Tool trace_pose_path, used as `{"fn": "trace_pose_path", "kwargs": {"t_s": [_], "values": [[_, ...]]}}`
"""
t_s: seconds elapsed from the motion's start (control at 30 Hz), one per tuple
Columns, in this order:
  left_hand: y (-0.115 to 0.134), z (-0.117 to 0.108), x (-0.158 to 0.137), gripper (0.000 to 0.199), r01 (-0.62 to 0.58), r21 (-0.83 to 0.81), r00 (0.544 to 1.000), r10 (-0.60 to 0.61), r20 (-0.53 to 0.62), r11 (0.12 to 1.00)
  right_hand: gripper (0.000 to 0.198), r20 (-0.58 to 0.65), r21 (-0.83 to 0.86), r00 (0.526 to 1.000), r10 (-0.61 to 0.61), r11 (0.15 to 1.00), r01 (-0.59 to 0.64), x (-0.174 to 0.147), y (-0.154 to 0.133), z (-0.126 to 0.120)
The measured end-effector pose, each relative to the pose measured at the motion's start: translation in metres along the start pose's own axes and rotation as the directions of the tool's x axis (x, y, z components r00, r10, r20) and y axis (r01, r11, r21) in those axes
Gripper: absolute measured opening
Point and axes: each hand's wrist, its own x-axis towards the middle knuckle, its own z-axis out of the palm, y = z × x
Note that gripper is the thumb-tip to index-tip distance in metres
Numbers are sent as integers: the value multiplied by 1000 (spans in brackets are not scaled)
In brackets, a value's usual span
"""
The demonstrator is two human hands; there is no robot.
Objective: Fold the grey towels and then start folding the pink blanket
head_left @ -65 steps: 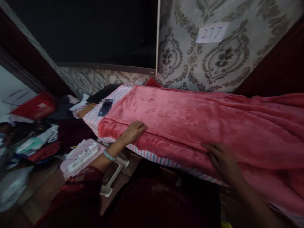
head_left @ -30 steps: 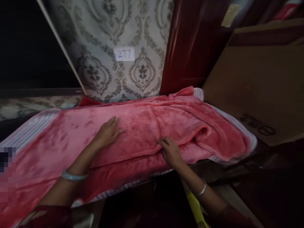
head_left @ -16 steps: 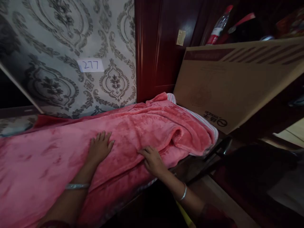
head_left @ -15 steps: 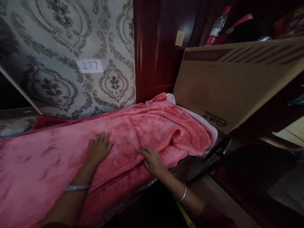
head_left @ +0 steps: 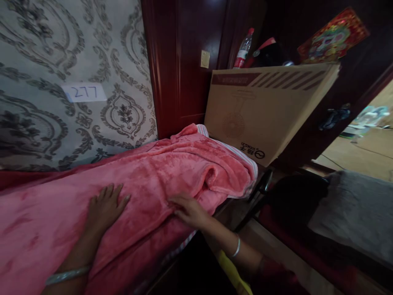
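Observation:
A thick, plush pink blanket (head_left: 129,176) is spread in folded layers on a raised surface along the wall. My left hand (head_left: 106,207) lies flat on its top layer, fingers spread, holding nothing. At the near edge of that layer, my right hand (head_left: 188,211) has its fingers on top and thumb lower, closed on the blanket's edge. A rolled fold with a dark hollow lies just beyond my right hand. Striped cloth (head_left: 236,153) shows along the blanket's far right border.
Behind the blanket's right end stands a large cardboard box (head_left: 245,114), with a red-capped bottle (head_left: 244,49) behind it. A dark red door (head_left: 184,61) and patterned wall (head_left: 119,110) border the far side. Grey fabric (head_left: 356,217) lies at right; something yellow (head_left: 231,272) is below my right arm.
The view has swung to the right, so the scene sits farther left and more floor shows. My left hand stays flat and my right hand stays at the blanket's edge.

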Motion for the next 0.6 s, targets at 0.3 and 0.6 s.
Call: {"fn": "trace_pose_path", "kwargs": {"t_s": [0.3, 0.6], "values": [[-4, 6, 2, 64, -14, -37, 999, 12, -42, 999, 50, -481, -273, 735, 477, 716, -643, 26, 111, -195], [0, 1, -2, 64, 1, -32, 999, -2, -34, 999, 25, -286, -401, 776, 563, 665, -630, 66, 81, -187]]}}
